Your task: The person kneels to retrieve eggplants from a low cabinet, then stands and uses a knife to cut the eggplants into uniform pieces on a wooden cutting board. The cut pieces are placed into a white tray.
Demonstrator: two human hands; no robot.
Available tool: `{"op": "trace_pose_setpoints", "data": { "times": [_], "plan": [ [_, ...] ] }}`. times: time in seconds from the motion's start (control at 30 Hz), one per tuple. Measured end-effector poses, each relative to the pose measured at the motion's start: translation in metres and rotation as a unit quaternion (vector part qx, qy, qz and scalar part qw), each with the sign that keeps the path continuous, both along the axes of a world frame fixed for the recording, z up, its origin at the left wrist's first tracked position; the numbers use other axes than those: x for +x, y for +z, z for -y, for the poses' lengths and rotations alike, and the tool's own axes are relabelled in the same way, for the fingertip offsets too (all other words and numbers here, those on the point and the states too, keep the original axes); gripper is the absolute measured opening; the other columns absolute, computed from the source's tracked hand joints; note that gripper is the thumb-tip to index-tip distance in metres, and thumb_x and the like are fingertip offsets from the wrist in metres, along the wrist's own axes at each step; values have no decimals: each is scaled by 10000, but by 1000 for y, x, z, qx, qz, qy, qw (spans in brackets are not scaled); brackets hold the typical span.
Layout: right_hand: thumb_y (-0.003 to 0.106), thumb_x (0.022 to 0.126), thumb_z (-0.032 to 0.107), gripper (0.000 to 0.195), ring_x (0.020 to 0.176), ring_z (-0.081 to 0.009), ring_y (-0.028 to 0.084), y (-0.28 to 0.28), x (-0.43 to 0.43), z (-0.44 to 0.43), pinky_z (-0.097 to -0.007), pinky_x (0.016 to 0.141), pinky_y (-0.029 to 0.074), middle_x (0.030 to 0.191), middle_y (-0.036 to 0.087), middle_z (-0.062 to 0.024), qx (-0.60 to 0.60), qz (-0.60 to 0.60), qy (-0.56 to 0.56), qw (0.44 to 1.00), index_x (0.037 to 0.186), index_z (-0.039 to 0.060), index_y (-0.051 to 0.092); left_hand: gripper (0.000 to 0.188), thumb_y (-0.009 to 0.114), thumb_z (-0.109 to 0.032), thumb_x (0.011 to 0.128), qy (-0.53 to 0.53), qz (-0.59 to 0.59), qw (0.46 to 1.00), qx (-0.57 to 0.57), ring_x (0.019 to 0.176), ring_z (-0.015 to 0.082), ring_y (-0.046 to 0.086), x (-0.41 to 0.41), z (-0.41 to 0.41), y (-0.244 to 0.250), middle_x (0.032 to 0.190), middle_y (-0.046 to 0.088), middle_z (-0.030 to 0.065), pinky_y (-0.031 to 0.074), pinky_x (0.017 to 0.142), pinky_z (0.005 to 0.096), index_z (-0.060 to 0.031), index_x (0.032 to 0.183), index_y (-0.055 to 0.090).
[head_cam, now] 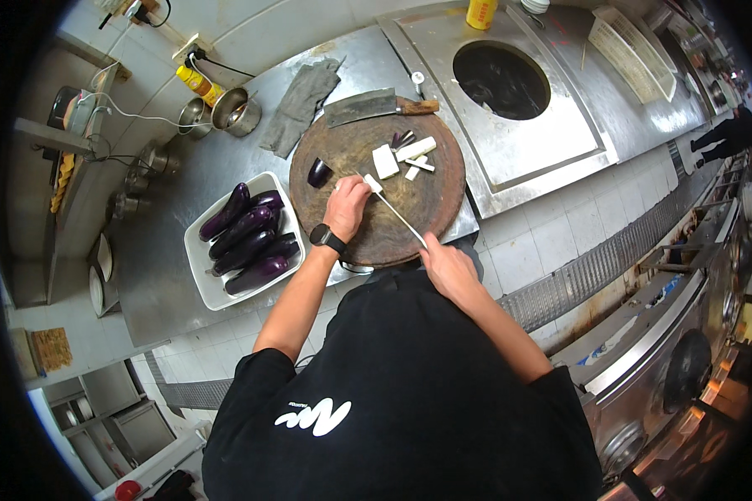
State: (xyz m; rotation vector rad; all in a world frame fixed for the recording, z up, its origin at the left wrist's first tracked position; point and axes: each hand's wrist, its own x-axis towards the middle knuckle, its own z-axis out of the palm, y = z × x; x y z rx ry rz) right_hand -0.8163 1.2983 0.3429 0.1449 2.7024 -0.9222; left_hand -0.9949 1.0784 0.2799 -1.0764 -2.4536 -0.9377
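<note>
My right hand (448,266) is closed around the handle of a knife (403,217), seen nearly edge-on over the round wooden chopping block (407,235). The blade reaches to a pale piece of peeled eggplant (373,183). On that piece rest the fingers of my left hand (349,203), holding it against the block. Just beyond my left hand lies an unpeeled eggplant end (319,173). White cut eggplant pieces (385,161) and dark purple peel strips (403,139) sit at the block's far right part.
A cleaver (363,108) lies across the block's far edge, beside a grey cloth (304,103). Left of the block stands a white tray (200,294) of several whole eggplants (244,232). Metal pots (237,113) stand near the wall. To the right is a round opening (501,80) in the steel counter.
</note>
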Motion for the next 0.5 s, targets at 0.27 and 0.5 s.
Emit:
{"op": "trace_pose_setpoints", "data": {
  "times": [0.27,0.5],
  "plan": [
    [617,1020,323,267,898,-523,675,3,43,-44,-622,762,513,904,716,-287,21,72,-24,997,1178,117,555,141,694,-3,944,114,123,981,98,1013,308,659,-6,-3,-23,1178,587,157,559,837,375,-10,1077,645],
    [652,1006,279,249,891,-516,667,8,29,-37,-596,739,506,888,702,-290,-55,-64,-88,993,1173,102,600,294,624,20,910,214,150,935,239,1051,284,684,-54,-3,-16,1265,564,162,556,879,404,-65,1192,632]
  ]
}}
